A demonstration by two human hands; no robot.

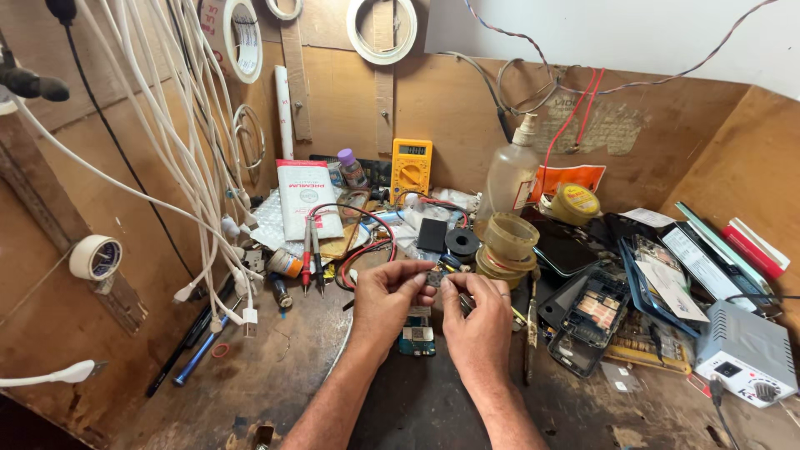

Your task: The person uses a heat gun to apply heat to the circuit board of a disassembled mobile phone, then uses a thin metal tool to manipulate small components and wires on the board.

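Fingers (414, 276) of the left hand (385, 302) and those of the right hand (479, 321) are pinched from both sides on a small dark component (433, 278), held up just above the surface (275, 367), mid-bench, in front of the person. Both hands grasping it; the right hand also seems to have a thin tool tucked in it, too small to tell what. Directly under the hands lies a small blue-green circuit board (416, 337), partly hidden by the wrists. Open room: bare surface to the front-left of the left forearm, out to the blue pen-like tool (200, 353) and the black one beside it. Left edge is fenced by hanging white cables (196, 179) with plugs dangling near the surface. Right side is tight: an opened phone body (587, 317) sits just beside the right hand, with more phone parts and a stack of boards past it, then a white power supply box (744, 352) at the far right edge. Behind the hands, close: red and black probe leads (312, 250), stacked tape rolls (507, 246), a plastic bottle (510, 171), and a yellow multimeter (411, 167) leaning on the back wall. Wooden walls close the bench on the left, back and right; only the near side is open.
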